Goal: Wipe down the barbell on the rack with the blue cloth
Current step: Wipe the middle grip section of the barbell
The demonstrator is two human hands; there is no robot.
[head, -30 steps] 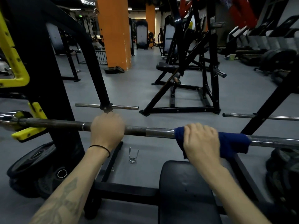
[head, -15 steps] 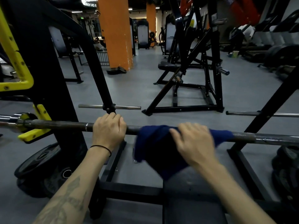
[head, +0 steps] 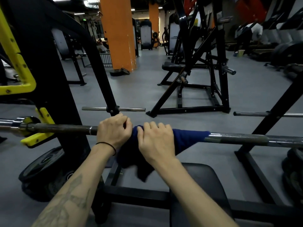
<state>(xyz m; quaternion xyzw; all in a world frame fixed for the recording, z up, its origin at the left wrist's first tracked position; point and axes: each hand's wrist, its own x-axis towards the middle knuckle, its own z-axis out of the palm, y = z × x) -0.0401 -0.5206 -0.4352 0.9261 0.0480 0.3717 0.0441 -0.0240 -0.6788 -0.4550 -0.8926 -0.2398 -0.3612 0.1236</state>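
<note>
Head view: you are wiping the barbell (head: 62, 128) at mid-shaft.
Your right hand (head: 155, 141) is gripping the blue cloth (head: 185, 138) around it, touching your left hand (head: 113, 130), itself gripping bare bar; the loose hanging tail is risking slipping off.

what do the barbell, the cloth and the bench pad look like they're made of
Barbell: metal, probably chromed steel; it glints, with duller textured bands.
Blue cloth: soft woven fabric, matte; it drapes and folds.
Bench pad: black padded vinyl or leather, faint sheen; which one is unclear.
</note>
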